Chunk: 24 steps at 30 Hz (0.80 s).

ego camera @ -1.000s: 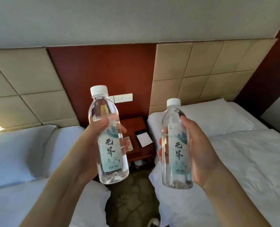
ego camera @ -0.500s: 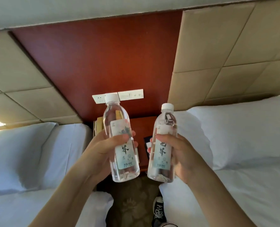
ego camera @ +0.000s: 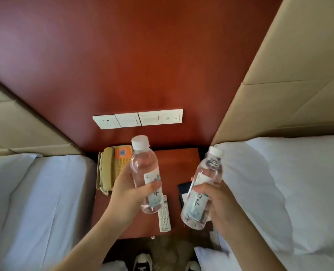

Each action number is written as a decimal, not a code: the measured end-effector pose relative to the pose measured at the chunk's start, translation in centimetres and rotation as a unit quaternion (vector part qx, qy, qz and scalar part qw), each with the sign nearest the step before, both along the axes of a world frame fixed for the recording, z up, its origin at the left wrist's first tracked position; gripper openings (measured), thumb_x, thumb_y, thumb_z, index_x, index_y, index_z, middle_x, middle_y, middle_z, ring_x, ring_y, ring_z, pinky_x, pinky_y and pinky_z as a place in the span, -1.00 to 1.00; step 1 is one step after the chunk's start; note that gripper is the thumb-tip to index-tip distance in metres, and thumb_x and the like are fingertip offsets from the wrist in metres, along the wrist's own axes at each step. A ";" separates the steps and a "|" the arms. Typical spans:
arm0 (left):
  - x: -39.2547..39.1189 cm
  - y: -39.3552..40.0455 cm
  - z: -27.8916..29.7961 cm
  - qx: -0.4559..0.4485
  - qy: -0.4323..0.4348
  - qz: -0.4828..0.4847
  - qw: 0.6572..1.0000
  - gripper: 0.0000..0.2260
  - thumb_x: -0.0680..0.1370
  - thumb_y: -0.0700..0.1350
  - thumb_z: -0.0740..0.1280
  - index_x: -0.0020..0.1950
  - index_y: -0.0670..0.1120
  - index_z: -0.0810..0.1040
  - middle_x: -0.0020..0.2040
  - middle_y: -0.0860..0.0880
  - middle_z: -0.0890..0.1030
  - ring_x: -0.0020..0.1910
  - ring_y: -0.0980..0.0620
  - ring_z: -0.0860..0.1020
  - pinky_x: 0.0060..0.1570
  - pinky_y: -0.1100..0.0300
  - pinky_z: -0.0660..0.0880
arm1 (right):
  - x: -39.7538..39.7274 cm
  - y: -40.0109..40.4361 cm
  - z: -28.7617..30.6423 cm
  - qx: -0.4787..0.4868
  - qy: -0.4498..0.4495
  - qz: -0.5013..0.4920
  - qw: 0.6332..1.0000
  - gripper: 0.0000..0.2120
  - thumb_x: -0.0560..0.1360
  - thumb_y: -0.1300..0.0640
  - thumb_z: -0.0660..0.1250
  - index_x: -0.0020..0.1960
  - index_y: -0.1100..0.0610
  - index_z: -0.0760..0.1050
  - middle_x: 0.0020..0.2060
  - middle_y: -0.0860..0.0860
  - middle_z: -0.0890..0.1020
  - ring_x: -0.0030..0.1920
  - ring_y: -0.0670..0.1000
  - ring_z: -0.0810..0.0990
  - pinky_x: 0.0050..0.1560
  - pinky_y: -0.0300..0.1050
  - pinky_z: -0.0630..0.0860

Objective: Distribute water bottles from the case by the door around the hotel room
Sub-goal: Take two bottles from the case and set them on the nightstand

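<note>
Bottles first: two clear water bottles, both in our hands over the nightstand, neither touching it. Around them, largest down: red-brown wall panel [ego camera: 123,55] fills the top of the view, tan padded headboards on both sides, right one [ego camera: 299,75] the bigger in frame. White bed on the left [ego camera: 35,202], white bed with a pillow on the right [ego camera: 289,192]. Wooden nightstand [ego camera: 174,165] sits between the beds, against the panel. White switch and socket plate [ego camera: 137,119] is on the panel just above it. Beige phone with an orange keypad face [ego camera: 113,167] lies at the nightstand's back left. Our left hand [ego camera: 131,194] is wrapped round the lower half of the left bottle [ego camera: 144,171]: thumb across the label, white cap up, tilted slightly left. Our right hand [ego camera: 218,202] grips the right bottle [ego camera: 201,194] at mid-body, fingers curled over the label, cap leaning up and to the right. Both grips firm and closed on the bottles. White remote [ego camera: 164,218] lies on the nightstand near the front edge, partly under the left bottle in view. Dark notepad holder with white paper [ego camera: 182,193] sits right of it, mostly hidden behind the right bottle. Our shoes [ego camera: 142,263] show at the bottom, on patterned carpet.
</note>
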State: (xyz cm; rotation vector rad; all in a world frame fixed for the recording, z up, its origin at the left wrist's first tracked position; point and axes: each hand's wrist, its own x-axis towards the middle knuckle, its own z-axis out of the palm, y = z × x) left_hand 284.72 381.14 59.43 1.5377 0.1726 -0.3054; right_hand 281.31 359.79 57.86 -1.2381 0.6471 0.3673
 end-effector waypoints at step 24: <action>15.2 1.9 -34.2 0.120 -0.089 -0.098 0.984 -0.41 0.29 -0.32 0.61 0.25 -0.02 0.50 0.11 0.02 0.64 0.13 0.05 0.62 0.15 0.20 0.52 | 15.1 1.4 -31.7 -0.255 -0.160 0.117 0.946 -0.36 0.27 0.39 0.56 0.28 0.15 0.43 0.01 -0.01 0.63 0.02 -0.11 0.62 0.06 -0.23 0.55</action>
